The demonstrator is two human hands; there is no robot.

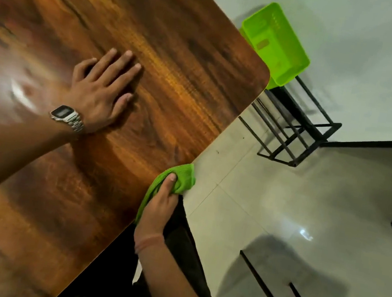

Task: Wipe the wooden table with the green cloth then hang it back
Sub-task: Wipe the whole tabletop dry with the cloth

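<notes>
The right hand (158, 209) held the green cloth (174, 181) bunched in a closed grip, thumb pressed on top and the other fingers not visible beneath it. The cloth sat at the right-hand edge of the wooden worktop (154, 46), partly overhanging toward the tiled floor (284, 201). The cloth's long axis ran along that edge, trailing back under the wrist. The left hand (102, 87) lay flat on the surface, fingers straight and spread — holding nothing, apparently bracing. A metal watch (67, 116) was on that wrist.

Judgement: the wipe was at the edge stage. The unwiped run, if any, lay ahead along the edge toward the rounded corner — the right hand was the nearer one. No hanging place for the cloth could be identified. A green plastic basket (275, 43) stood on a black metal rack (300, 129) beyond the corner.
</notes>
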